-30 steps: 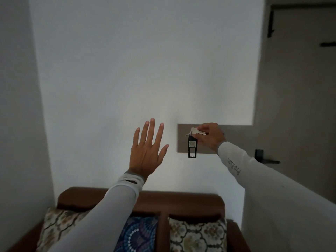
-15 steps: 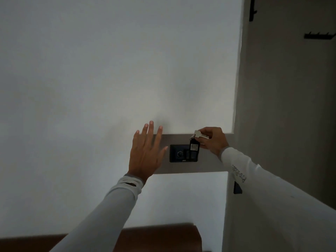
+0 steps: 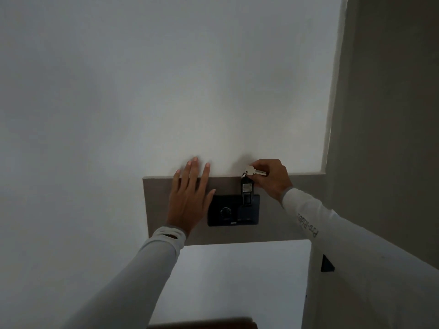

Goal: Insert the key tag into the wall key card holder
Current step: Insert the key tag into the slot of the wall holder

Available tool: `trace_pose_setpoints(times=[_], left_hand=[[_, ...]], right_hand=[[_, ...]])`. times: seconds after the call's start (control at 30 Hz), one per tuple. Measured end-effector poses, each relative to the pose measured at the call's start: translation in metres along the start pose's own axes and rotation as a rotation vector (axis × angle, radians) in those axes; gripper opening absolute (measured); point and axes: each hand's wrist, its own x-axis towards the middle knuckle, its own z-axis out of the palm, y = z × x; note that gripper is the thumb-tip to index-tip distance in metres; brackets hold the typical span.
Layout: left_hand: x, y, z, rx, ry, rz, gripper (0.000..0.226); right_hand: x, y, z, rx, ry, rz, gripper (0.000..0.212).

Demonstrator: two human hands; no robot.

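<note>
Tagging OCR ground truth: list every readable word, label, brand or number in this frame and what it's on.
"Pro-Rider", as best it reads: printed along the right sleeve, slightly blurred.
Small pale logo at the bottom edge of the black wall panel: too small to read.
Pale label on the key tag: too blurred to read.
Marks around the panel's dial: not legible.

Left hand (image 3: 188, 198) crowds the holder's (image 3: 234, 210) left edge; wall above bare.

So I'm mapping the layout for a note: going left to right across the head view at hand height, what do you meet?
left hand → round dial → key tag → right hand
</note>
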Motion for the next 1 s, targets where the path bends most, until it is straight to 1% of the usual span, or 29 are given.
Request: trace_pose_setpoints(times=[0.13,0.33,0.5,0.57,0.6,0.7,0.77,0.87,1.0], left_hand=[[-0.002,0.001,0.028,0.016,0.019,0.000,0.065],[-0.003,-0.008,0.038,0.035,0.054,0.015,0.063],[-0.005,-0.012,0.037,0.044,0.042,0.024,0.063],[-0.005,-0.010,0.035,0.039,0.036,0.020,0.064],[-0.005,-0.010,0.034,0.041,0.028,0.017,0.064],[-0.005,-0.010,0.032,0.039,0.010,0.020,0.064],[-0.005,-0.010,0.031,0.041,-0.004,0.020,0.064],[-0.005,-0.008,0.029,0.051,-0.021,0.013,0.065],[-0.005,-0.007,0.027,0.048,-0.031,0.007,0.065]], right_hand=[[0.005,0.015,0.007,-0.031,0.016,-0.049,0.023],[0.009,0.022,0.013,-0.123,-0.016,-0.096,0.023],[0.005,0.021,0.012,-0.240,-0.012,-0.209,0.011],[0.002,0.024,0.010,-0.351,-0.058,-0.222,0.014],[0.000,0.026,0.010,-0.368,-0.076,-0.209,0.014],[-0.007,0.032,0.010,-0.301,-0.072,-0.184,0.012],[-0.010,0.033,0.010,-0.323,-0.100,-0.212,0.018],[-0.013,0.032,0.011,-0.419,-0.139,-0.276,0.024],[-0.011,0.027,0.010,-0.449,-0.106,-0.347,0.023]])
